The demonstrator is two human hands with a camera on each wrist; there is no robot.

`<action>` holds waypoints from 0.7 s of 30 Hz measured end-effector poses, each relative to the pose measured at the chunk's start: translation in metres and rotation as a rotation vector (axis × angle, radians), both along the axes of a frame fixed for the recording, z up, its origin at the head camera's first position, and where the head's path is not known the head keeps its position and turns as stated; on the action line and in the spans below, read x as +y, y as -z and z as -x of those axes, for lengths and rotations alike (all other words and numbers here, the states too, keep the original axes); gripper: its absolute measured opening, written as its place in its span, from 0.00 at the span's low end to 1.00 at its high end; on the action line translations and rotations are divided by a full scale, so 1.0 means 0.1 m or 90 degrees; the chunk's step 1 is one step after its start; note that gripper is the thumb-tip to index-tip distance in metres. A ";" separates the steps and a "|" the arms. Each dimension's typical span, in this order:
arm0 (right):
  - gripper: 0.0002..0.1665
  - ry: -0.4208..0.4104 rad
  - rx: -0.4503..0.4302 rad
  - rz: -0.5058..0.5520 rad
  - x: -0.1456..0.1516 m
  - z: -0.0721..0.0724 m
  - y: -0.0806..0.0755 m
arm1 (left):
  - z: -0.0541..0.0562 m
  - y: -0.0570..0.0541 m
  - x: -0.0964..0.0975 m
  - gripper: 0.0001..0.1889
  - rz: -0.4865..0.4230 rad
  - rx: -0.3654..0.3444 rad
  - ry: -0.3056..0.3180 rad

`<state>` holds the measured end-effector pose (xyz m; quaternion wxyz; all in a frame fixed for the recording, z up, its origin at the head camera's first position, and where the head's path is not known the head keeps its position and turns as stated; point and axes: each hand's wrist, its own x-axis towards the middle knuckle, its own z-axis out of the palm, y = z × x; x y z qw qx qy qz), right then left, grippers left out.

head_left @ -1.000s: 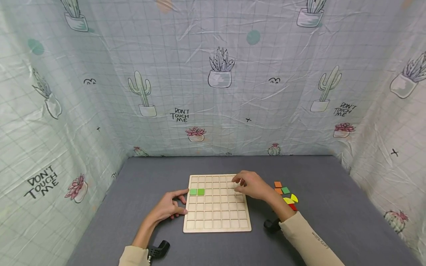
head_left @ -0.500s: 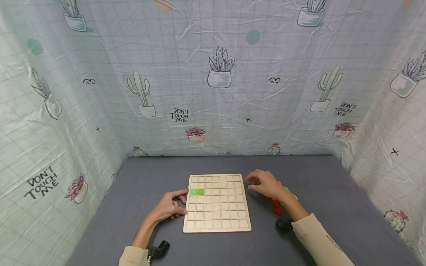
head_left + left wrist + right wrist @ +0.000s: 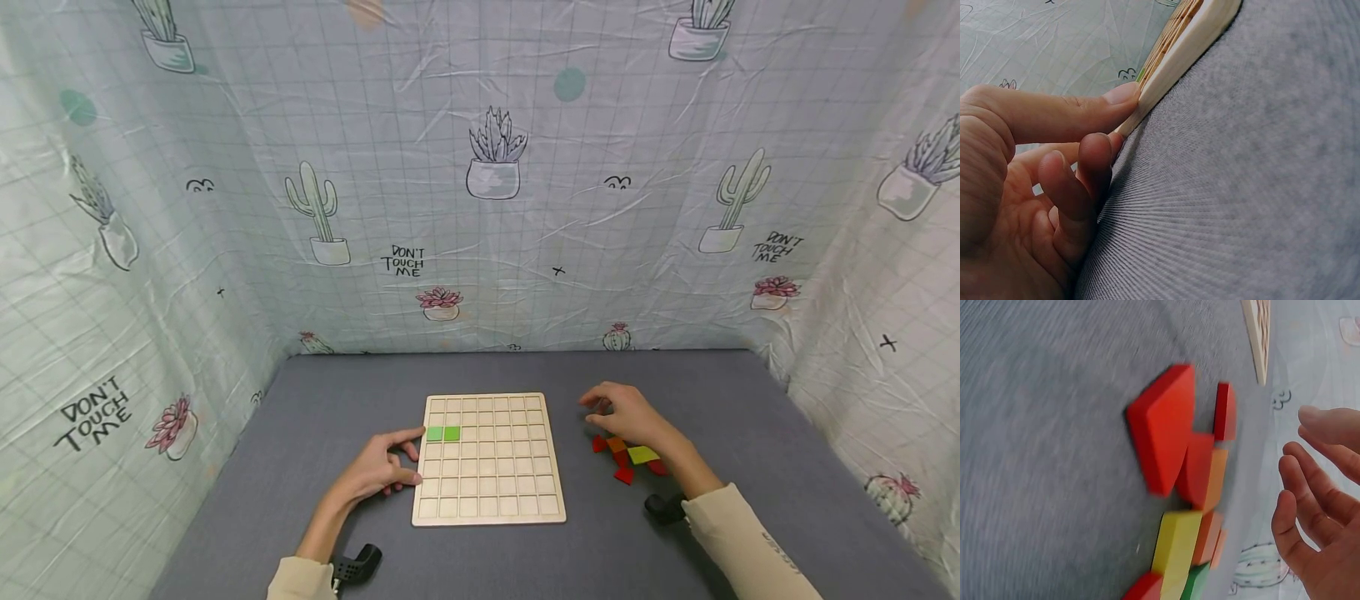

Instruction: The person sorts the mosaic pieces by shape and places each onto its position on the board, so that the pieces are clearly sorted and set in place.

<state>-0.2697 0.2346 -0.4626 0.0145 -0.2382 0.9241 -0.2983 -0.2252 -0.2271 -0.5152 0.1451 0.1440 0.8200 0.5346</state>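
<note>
A square wooden grid board (image 3: 491,469) lies flat on the dark grey table. Two green square tiles, one (image 3: 434,434) beside the other (image 3: 452,433), sit in its grid near the left edge. My left hand (image 3: 375,464) rests against that edge; in the left wrist view the thumb (image 3: 1124,94) touches the pale rim (image 3: 1179,59). My right hand (image 3: 632,414) hovers just above a loose pile of pieces with fingers loosely bent and nothing held. Below it lie several red pieces (image 3: 1166,425), a yellow piece (image 3: 1175,544), orange pieces (image 3: 1210,531) and a green one (image 3: 1195,582).
Black wrist cameras hang beside the left wrist (image 3: 358,564) and right wrist (image 3: 664,509). A cloth curtain (image 3: 555,225) printed with cacti surrounds the table (image 3: 352,383) at the back and both sides.
My right hand has moved right, from above the board's upper right part to above the colored pieces, uncovering red ones. My left hand and the board stay put.
</note>
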 end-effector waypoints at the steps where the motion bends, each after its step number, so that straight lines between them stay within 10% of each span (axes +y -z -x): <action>1: 0.15 0.003 -0.001 -0.002 0.03 0.00 0.01 | 0.00 0.00 0.00 0.43 -0.001 0.001 0.001; 21: 0.15 0.053 -0.041 -0.029 0.48 0.03 0.03 | 0.01 0.03 0.00 0.43 0.002 0.004 0.000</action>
